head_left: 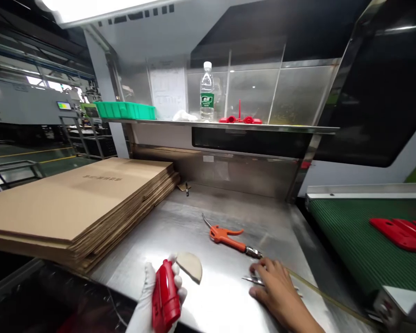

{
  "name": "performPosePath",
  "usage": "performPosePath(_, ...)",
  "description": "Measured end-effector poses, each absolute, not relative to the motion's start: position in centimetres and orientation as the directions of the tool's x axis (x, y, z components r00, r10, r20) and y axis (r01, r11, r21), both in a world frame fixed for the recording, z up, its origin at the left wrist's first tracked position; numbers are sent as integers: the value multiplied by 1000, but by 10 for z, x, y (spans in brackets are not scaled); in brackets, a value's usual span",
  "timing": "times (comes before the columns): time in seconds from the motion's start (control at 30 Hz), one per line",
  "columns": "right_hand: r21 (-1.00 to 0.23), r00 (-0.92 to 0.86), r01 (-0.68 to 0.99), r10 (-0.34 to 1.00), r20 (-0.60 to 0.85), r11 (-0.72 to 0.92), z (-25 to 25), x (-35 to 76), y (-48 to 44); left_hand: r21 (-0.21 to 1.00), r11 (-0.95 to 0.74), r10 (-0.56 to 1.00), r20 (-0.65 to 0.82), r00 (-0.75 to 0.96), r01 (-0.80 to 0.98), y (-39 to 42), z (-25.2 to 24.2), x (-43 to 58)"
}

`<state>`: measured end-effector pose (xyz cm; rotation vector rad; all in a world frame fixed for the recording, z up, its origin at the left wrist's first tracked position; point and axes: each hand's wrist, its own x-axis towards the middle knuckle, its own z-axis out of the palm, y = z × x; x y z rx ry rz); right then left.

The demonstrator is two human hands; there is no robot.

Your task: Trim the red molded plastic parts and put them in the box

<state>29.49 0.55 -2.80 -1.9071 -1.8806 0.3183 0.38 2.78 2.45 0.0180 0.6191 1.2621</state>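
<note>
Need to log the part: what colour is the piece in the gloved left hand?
Red, held in the left hand; head view.

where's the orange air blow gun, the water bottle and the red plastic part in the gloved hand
orange air blow gun (225, 235): head view, on its orange body
water bottle (207, 92): head view, on its clear middle above the green label
red plastic part (165, 296): head view, on its glossy red face

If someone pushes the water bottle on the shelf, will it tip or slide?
The water bottle probably tips rather than slides: it stands tall and narrow on the shelf. It looks nearly full, so likely fairly heavy. Its clear plastic seems smooth, perhaps slippery.
</note>
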Motion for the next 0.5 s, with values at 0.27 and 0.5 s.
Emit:
performPosePath(0.27, -537, 88, 843, 994, 66, -38, -44, 311, -3, 290, 353, 932, -191, 307, -890, 7, 37, 40)
performPosePath(0.5, -466, -251, 726, 825, 506, 506, 19, 244, -46, 350, 434, 897, -257, 360, -830, 4, 37, 54)
